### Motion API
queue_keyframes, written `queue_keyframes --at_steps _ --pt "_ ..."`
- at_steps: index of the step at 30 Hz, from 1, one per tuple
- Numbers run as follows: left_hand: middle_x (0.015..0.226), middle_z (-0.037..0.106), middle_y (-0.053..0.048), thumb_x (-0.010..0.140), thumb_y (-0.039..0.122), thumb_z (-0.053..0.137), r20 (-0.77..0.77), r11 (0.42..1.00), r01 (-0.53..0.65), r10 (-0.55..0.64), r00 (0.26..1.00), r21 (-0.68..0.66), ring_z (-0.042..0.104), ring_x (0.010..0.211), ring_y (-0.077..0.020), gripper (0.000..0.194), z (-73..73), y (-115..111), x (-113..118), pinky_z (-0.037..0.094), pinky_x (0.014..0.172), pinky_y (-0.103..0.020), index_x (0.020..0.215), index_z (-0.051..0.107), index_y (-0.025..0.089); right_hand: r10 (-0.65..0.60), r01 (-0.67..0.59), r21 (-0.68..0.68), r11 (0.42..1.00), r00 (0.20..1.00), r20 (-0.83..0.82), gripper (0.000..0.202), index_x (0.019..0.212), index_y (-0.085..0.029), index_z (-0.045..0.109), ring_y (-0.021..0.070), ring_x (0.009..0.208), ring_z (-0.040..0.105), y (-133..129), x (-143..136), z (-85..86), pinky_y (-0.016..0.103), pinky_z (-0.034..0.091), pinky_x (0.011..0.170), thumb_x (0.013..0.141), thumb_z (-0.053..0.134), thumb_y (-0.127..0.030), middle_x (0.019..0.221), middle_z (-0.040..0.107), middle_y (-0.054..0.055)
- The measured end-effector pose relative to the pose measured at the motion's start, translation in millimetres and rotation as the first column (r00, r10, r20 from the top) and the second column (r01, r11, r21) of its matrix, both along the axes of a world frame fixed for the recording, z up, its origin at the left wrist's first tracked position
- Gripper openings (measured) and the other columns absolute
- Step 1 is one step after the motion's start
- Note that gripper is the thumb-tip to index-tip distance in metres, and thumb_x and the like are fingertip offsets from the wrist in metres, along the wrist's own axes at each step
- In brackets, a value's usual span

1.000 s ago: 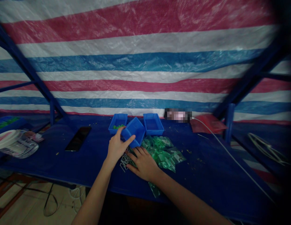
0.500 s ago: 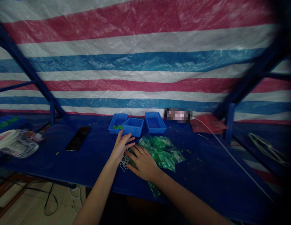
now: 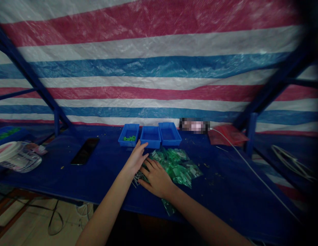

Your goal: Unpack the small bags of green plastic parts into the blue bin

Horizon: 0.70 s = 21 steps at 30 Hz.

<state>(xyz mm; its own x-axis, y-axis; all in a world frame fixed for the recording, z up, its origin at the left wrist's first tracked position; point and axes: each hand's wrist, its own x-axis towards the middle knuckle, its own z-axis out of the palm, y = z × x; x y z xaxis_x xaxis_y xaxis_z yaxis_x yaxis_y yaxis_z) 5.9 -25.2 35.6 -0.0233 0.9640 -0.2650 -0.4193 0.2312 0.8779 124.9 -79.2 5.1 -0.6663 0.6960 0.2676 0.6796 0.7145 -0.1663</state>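
My left hand [image 3: 137,160] is in front of the middle blue bin [image 3: 151,145], fingers apart and nothing visible in them; I cannot tell whether a fingertip touches the bin. Spread flat, my right hand [image 3: 158,176] rests over the edge of a pile of thin metal screws or pins [image 3: 138,177], which both hands partly hide. Green plastic pieces [image 3: 129,138] lie in the left blue bin [image 3: 121,140]. The right blue bin [image 3: 171,142] shows a bare floor. Beside my right hand are several clear bags of green parts [image 3: 178,167].
A black phone [image 3: 85,151] and a white bucket [image 3: 19,157] are on the left of the blue table [image 3: 225,198]. To the right lie a red bag [image 3: 226,135] and a white cable [image 3: 251,162]. Blue frame posts [image 3: 251,135] stand at both sides before a striped tarp.
The middle bin has shifted right and back, turning straight between the other two bins. My left hand has moved slightly right. My right hand has barely moved.
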Motion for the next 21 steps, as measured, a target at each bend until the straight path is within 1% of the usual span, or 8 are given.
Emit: queue_keyframes --at_steps 4,6,9,11,13,16,19,21 --pt "0.143 0.037 -0.007 0.076 0.032 0.062 -0.114 0.998 -0.051 0.055 0.992 0.042 0.03 0.134 -0.023 0.053 4.3 -14 -1 0.032 0.103 -0.047 0.126 0.046 0.031 -0.003 0.003 0.005 1.0 1.0 0.007 0.049 0.125 -0.019 0.05 0.0282 0.127 0.033 0 0 -1.7 0.046 0.026 0.104 0.088 0.038 -0.049 0.134 0.045 0.013" --pt "0.143 0.037 -0.006 0.074 0.033 0.065 -0.169 0.987 -0.082 0.105 0.98 0.139 0.028 0.134 -0.0233 0.054 9.1 -23 -2 0.028 0.106 -0.045 0.126 0.048 0.031 -0.002 0.002 0.005 1.0 1.0 0.006 0.05 0.127 -0.02 0.048 0.0284 0.127 0.033 0 0 -1.9 0.047 0.026 0.104 0.089 0.037 -0.05 0.134 0.045 0.013" --pt "0.138 0.044 -0.006 0.075 0.031 0.064 -0.372 0.927 0.047 0.103 0.923 0.372 0.033 0.132 -0.0225 0.049 13.8 -30 -2 0.023 0.108 -0.041 0.123 0.052 0.03 0.006 -0.006 -0.003 1.0 1.0 0.0 0.049 0.127 -0.021 0.048 0.0278 0.125 0.036 0 1 -1.4 0.047 0.026 0.104 0.089 0.037 -0.049 0.132 0.047 0.012" --pt "0.131 0.05 -0.007 0.073 0.029 0.065 -0.579 0.858 0.167 0.173 0.797 0.486 0.039 0.127 -0.0238 0.045 11.7 -24 -1 0.022 0.108 -0.041 0.117 0.058 0.027 0.009 -0.009 -0.011 1.0 1.0 0.004 0.048 0.124 -0.02 0.052 0.0277 0.123 0.038 0 1 -0.6 0.046 0.026 0.104 0.088 0.038 -0.049 0.128 0.05 0.012" --pt "0.125 0.054 -0.008 0.071 0.027 0.066 -0.709 0.826 0.218 0.275 0.649 0.519 0.042 0.122 -0.0264 0.042 5.7 -12 1 0.02 0.107 -0.045 0.112 0.06 0.025 0.012 -0.012 -0.014 1.0 1.0 0.008 0.047 0.121 -0.019 0.054 0.0275 0.121 0.039 0 1 0.5 0.045 0.026 0.104 0.088 0.039 -0.049 0.125 0.052 0.012" --pt "0.11 0.063 -0.007 0.073 0.025 0.062 -0.831 0.805 0.365 0.261 0.492 0.469 0.048 0.112 -0.026 0.028 -3.6 10 4 0.018 0.107 -0.045 0.101 0.065 0.025 0.016 -0.016 -0.01 1.0 1.0 0.0 0.047 0.123 -0.02 0.052 0.0264 0.12 0.039 0 0 2.5 0.044 0.026 0.103 0.087 0.041 -0.049 0.126 0.051 0.011" --pt "0.092 0.066 -0.007 0.081 0.022 0.052 -0.928 0.785 0.505 0.239 0.286 0.357 0.055 0.1 -0.0239 0.017 -6.1 27 5 0.021 0.105 -0.042 0.092 0.065 0.023 0.008 -0.008 -0.013 1.0 1.0 -0.005 0.047 0.124 -0.021 0.05 0.026 0.119 0.04 0 0 3.8 0.044 0.028 0.103 0.087 0.041 -0.049 0.126 0.05 0.011" --pt "0.089 0.066 -0.008 0.081 0.021 0.05 -0.943 0.778 0.534 0.255 0.216 0.333 0.056 0.098 -0.0246 0.016 -4.4 34 5 0.022 0.104 -0.042 0.09 0.064 0.022 0.005 -0.005 -0.015 1.0 1.0 -0.008 0.048 0.126 -0.022 0.049 0.0262 0.12 0.039 0 0 3.8 0.044 0.028 0.103 0.088 0.041 -0.049 0.127 0.049 0.011"
